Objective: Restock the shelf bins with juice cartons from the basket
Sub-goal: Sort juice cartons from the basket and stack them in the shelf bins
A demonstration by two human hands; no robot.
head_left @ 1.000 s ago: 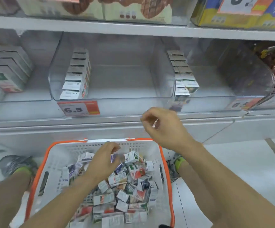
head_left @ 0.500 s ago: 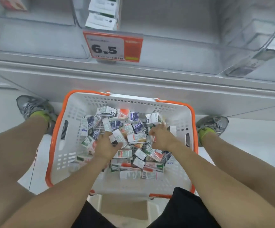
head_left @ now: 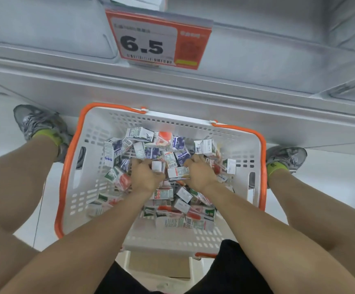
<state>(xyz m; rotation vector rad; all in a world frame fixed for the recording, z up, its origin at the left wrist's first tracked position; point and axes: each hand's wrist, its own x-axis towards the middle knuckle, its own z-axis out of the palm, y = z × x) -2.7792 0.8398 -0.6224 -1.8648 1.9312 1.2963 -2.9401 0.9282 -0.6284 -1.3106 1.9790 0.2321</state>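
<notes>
So right now I'm looking down at both hands digging in the basket, which is sitting on the floor between the feet. The left hand is curling its fingers around a small white carton, and the right hand is curling into the pile just beside it, touching another white carton, though I can't tell if it's actually gripping that one or just raking through. The two hands are sitting close together, only a carton or so between them.

The juice cartons are lying jumbled every which way in the basket. My guess is they're going to be light and fairly stiff, a bit slick on the printed faces, and dentable if squeezed hard, so I'd be pinching across the two broad faces, not the corners.

Compared with a second ago, the view is tipping way down: the right hand was up near the shelf front and is now down in the basket, and the bins with their rows of cartons are mostly dropping out of sight. Only the price tag and the shelf edge are showing up top.
</notes>
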